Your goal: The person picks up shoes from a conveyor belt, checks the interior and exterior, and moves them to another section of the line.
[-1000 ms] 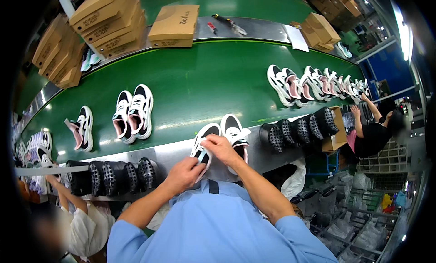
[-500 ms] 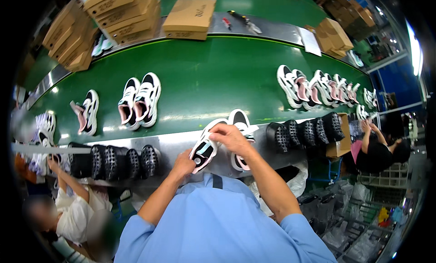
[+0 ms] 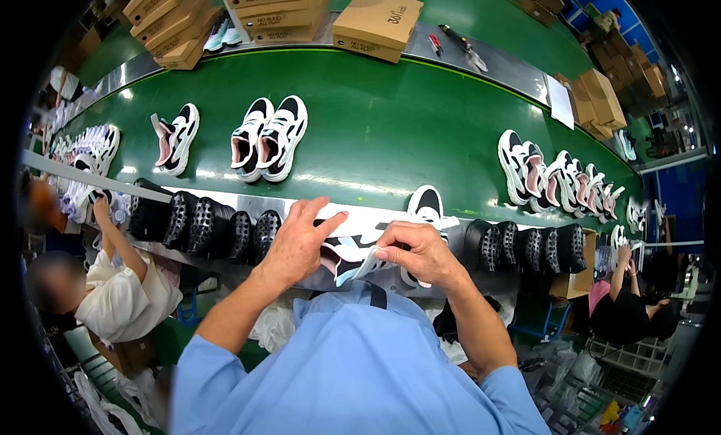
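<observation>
A white-and-black sneaker (image 3: pixel 347 249) with pink lining and pale blue trim is between my hands at the belt's near edge, lying more or less sideways. My right hand (image 3: pixel 422 253) pinches a pale flap at its opening between thumb and fingers. On the sneaker's other side is my left hand (image 3: pixel 294 240), its fingers spread and its thumb stretched over the upper; whether its palm touches the shoe is hidden. Just beyond my right hand lies a second matching sneaker (image 3: pixel 426 204), toe pointing away and partly covered by that hand.
Matching sneakers (image 3: pixel 270 138) stand on the green belt (image 3: pixel 390 127) at left, with a row of sneakers (image 3: pixel 556 176) at right. Black studded, rounded objects (image 3: pixel 203 225) line the near edge on both sides. Cardboard boxes (image 3: pixel 375 22) sit along the far ledge. Co-workers (image 3: pixel 124 285) work at either side.
My left hand has let go of the sneaker's heel end and spread its fingers. My right hand has come down to the flap. The sneaker has turned sideways, and the whole view has shifted.
</observation>
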`<state>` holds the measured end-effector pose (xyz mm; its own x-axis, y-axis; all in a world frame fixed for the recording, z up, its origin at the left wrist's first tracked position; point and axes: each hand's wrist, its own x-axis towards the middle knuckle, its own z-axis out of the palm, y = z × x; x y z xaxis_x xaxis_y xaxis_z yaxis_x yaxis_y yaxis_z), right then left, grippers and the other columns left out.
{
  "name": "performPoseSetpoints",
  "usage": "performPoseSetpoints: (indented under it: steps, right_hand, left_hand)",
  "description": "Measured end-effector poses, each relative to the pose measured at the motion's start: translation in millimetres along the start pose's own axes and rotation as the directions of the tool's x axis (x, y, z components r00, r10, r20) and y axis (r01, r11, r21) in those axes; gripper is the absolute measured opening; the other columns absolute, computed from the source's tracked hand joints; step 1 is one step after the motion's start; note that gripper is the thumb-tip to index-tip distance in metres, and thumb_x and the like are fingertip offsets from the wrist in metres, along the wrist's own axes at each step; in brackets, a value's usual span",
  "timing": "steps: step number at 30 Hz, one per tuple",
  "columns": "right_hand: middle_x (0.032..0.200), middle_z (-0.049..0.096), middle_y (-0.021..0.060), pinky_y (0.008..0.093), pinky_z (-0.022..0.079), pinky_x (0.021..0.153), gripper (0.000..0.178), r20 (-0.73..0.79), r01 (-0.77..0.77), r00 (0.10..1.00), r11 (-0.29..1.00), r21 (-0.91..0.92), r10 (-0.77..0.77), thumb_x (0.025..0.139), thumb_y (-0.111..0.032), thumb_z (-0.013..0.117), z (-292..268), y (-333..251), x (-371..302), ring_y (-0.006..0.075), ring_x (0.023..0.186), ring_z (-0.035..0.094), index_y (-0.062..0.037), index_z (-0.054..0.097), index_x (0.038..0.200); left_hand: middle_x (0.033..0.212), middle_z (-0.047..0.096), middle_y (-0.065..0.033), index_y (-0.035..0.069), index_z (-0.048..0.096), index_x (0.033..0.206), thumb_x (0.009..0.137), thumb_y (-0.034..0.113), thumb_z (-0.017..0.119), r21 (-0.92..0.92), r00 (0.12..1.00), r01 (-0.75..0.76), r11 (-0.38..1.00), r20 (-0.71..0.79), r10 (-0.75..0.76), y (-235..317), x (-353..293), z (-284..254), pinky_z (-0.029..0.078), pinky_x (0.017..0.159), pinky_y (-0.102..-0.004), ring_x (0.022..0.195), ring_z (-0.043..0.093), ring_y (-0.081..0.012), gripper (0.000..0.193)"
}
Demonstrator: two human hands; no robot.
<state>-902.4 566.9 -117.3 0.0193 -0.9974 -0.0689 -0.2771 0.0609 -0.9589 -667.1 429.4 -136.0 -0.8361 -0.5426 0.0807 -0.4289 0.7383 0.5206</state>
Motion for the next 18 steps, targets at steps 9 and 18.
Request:
performPoseSetpoints:
  steps: [9, 18]
  right_hand:
    - [0.083, 0.068, 0.0073, 0.0344, 0.049, 0.066, 0.019, 0.07, 0.02, 0.997, 0.998, -0.056, -0.016, 0.094, -0.019, 0.077, 7.8, -7.6, 3.2, 0.0183, 0.073, 0.062, -0.0008, 0.071, 0.092]
    - [0.076, 0.069, 0.0122, 0.0395, 0.05, 0.065, 0.023, 0.145, -0.053, 0.986, 0.986, -0.159, 0.077, 0.093, -0.021, 0.076, 13.4, -16.0, 8.9, 0.0237, 0.068, 0.063, -0.0004, 0.069, 0.086]
  left_hand:
    - [0.143, 0.054, -0.0195, 0.014, 0.066, 0.138, 0.065, -0.005, 0.078, 0.063, 0.948, -0.309, 0.949, 0.103, 0.302, 10.2, 15.0, -31.2, 0.05, 0.105, -0.0501, 0.127, 0.053, -0.0437, 0.076]
    - [0.144, 0.056, -0.0137, 0.012, 0.064, 0.135, 0.075, 0.002, 0.073, 0.068, 0.904, -0.409, 0.91, 0.164, 0.394, 16.8, 22.0, -36.4, 0.05, 0.106, -0.0498, 0.13, 0.052, -0.041, 0.062]
